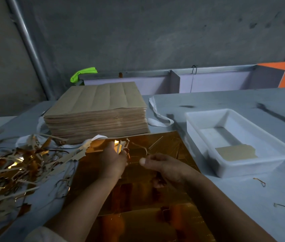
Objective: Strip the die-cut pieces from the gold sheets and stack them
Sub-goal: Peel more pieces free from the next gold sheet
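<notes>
From the head camera, we see the gold sheet point(138, 198) lying flat on the table point(243, 206) at the middle of the near edge, mirror side up. It sits right under both hands, so we judge the peeling needs no reaching.

The left hand point(112, 163) is at the sheet's far edge with its fingers curled round a tuft of loose trim point(121, 145). We take this as a pull to tear the waste off toward the scrap pile point(7, 172) spread along the table's left edge. The right hand point(166, 169) is just beside it, thumb closed against forefinger, and it seems to nip a thin strip point(144, 150) that curls up off the sheet.

The white tray point(197, 130) stands toward the right edge, within easy reach. It holds a low stack of pieces point(236, 151) at its near end, dull side up. A tall pile of brown-backed sheets point(96, 109) waits toward the far left corner.

The gold sheet is glossy and amber and mirrors the arms above it. We see fine cut lines near its far right corner, and its far edge is ragged where the trim lifts.
</notes>
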The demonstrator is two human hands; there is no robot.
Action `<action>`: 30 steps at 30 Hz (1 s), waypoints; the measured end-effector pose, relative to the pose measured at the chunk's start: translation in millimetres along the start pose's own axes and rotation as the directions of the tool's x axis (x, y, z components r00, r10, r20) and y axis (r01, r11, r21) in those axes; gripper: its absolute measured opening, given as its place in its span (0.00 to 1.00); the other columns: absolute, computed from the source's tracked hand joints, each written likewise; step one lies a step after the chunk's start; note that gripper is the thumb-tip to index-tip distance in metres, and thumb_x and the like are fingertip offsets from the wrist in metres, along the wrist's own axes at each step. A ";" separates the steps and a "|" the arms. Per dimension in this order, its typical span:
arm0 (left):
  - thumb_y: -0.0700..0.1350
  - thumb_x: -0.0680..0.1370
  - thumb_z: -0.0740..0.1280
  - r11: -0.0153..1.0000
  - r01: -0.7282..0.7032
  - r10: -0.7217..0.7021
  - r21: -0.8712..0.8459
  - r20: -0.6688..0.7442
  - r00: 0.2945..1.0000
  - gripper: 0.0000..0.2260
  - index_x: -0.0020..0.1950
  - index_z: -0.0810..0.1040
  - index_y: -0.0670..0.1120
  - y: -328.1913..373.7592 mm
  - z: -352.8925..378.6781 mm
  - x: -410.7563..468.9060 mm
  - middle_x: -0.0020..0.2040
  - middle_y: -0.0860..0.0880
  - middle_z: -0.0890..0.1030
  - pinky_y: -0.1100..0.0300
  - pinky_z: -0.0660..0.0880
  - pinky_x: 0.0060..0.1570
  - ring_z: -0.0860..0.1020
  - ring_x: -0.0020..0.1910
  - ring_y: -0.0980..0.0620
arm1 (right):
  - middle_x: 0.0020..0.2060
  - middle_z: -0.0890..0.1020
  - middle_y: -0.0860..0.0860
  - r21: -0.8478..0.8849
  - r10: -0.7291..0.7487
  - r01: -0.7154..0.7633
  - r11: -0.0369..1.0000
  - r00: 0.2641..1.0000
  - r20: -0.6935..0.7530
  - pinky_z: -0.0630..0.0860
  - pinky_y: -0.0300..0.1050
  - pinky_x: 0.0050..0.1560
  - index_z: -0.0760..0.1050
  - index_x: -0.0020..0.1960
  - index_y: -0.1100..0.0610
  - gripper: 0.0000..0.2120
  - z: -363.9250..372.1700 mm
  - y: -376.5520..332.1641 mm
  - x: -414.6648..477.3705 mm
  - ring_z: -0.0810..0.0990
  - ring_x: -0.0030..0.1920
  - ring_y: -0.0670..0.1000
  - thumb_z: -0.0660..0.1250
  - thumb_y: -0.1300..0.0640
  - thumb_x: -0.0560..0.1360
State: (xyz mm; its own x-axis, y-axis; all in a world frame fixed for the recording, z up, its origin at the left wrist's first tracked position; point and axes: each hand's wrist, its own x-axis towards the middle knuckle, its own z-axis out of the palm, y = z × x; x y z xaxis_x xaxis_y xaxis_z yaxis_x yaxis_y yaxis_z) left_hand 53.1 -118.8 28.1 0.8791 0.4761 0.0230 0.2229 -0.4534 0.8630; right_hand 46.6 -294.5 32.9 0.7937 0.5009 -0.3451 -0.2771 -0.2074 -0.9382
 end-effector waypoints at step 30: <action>0.45 0.76 0.71 0.931 0.268 -0.063 -0.248 0.614 0.787 0.18 0.63 0.70 0.50 3.1 33.3 -44.2 0.55 0.45 0.81 0.58 0.79 0.46 0.82 0.51 0.47 | 0.37 0.82 0.57 0.457 0.086 0.096 0.884 0.929 -0.360 0.78 0.45 0.33 0.80 0.50 0.62 0.14 5.3 -3.0 24.3 0.80 0.37 0.55 0.57 0.57 0.78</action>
State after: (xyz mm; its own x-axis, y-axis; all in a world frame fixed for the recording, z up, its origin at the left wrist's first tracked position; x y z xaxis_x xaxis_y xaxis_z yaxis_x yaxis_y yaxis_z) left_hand 28.9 -166.3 13.0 0.9363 -0.0594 -0.3461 0.3387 -0.1079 0.9347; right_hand 63.7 -277.3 27.2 0.9086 0.1445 -0.3919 -0.4166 0.2485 -0.8744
